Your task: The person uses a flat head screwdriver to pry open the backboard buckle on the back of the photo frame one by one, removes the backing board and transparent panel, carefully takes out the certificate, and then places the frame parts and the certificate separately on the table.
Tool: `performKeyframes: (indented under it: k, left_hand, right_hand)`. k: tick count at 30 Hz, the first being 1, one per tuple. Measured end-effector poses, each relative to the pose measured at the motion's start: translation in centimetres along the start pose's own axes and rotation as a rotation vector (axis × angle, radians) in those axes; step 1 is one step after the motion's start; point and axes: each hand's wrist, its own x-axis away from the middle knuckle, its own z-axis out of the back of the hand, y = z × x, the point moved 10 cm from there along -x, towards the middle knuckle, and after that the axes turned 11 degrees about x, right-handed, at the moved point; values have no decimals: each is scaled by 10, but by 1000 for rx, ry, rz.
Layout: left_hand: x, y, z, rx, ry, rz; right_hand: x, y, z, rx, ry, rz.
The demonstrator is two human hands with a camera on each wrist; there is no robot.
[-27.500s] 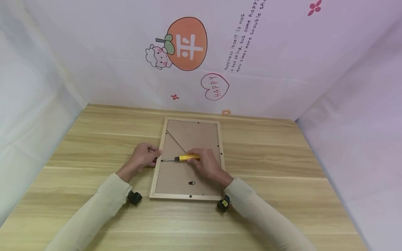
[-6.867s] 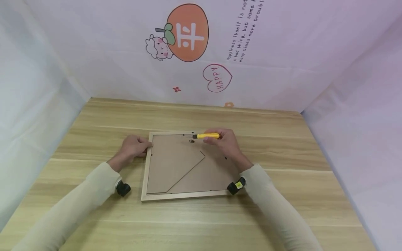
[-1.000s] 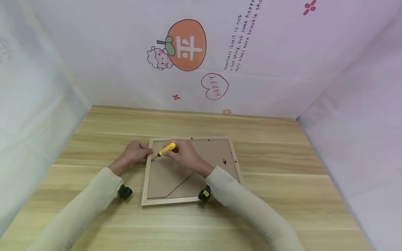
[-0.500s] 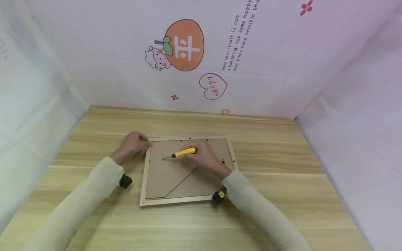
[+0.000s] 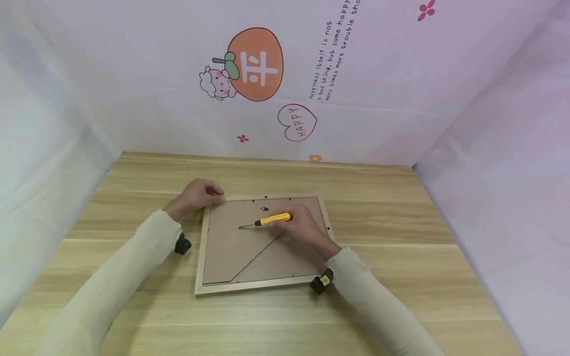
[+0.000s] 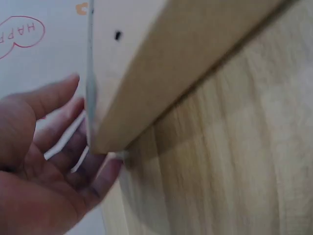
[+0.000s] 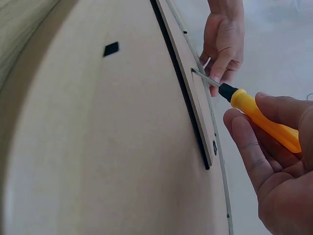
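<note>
A picture frame [image 5: 249, 285] lies back side up on the table, its pale wooden rim around a brown backing board [image 5: 229, 242] with a cut line for the stand flap. In the head view my left hand [image 5: 200, 194] is at the frame's far left corner; the left wrist view shows its fingers loosely spread around that corner. My right hand [image 5: 304, 225] grips a yellow-handled screwdriver [image 5: 278, 218] above the middle of the board. The shaft points left, its tip over the board. Small black tabs [image 7: 111, 49] sit along the rim's inner edge.
The wooden table [image 5: 378, 222] extends around the frame. White cloth walls [image 5: 369, 123] with printed drawings stand behind and at both sides. A small metal hanger [image 5: 264, 208] is on the board near the far rim.
Within the last second the screwdriver has moved right, away from the frame's left rim, and my left hand has slid to the far left corner. Since the oldest frame, the picture frame has been turned sideways.
</note>
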Motion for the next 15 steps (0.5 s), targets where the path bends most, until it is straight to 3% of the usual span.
performKeyframes:
  k: [8, 15]
  left_hand:
    - [-7, -11, 0, -11, -41, -92]
    - [-4, -24, 7, -4, -13, -64]
  right_hand:
    - [6, 5, 7, -15, 27, -33]
    - [9, 5, 12, -65, 40, -49]
